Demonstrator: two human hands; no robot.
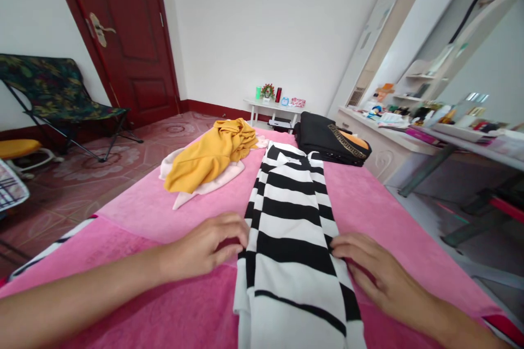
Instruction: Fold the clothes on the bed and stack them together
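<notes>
A long black-and-white striped garment (292,223) lies folded into a narrow strip, running away from me down the middle of the bed. Its collar end is at the far side and its near end passes out of the bottom of the view. At its left edge, my left hand (204,245) has curled fingers and thumb closed on the cloth. Opposite, my right hand (374,270) grips the right edge with bent fingertips; what its thumb does under the cloth is partly hidden.
On the pink bed cover (135,212) lie a crumpled mustard-yellow garment (213,152) over a pale pink one (204,188), and a folded black stack (327,142). A cluttered dressing table (393,136) stands right, a small white table (262,103) behind, a camouflage chair (61,87) left.
</notes>
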